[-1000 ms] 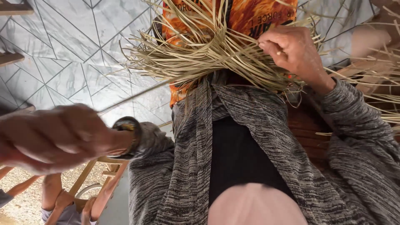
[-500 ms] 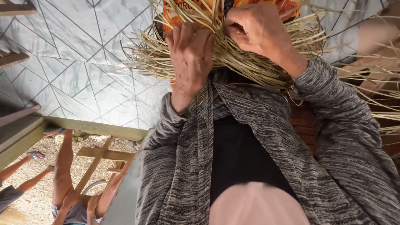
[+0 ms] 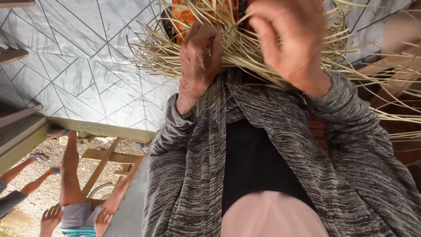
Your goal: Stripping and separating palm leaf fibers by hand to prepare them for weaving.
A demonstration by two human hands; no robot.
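Upper centre: our left hand (image 3: 198, 57) clamps pale straw strips (image 3: 245, 50); right hand (image 3: 289, 39) blurred, grip indeterminate.

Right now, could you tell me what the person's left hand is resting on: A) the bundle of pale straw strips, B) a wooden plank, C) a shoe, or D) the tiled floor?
A: the left hand lies curled on the straw strips in the lap.
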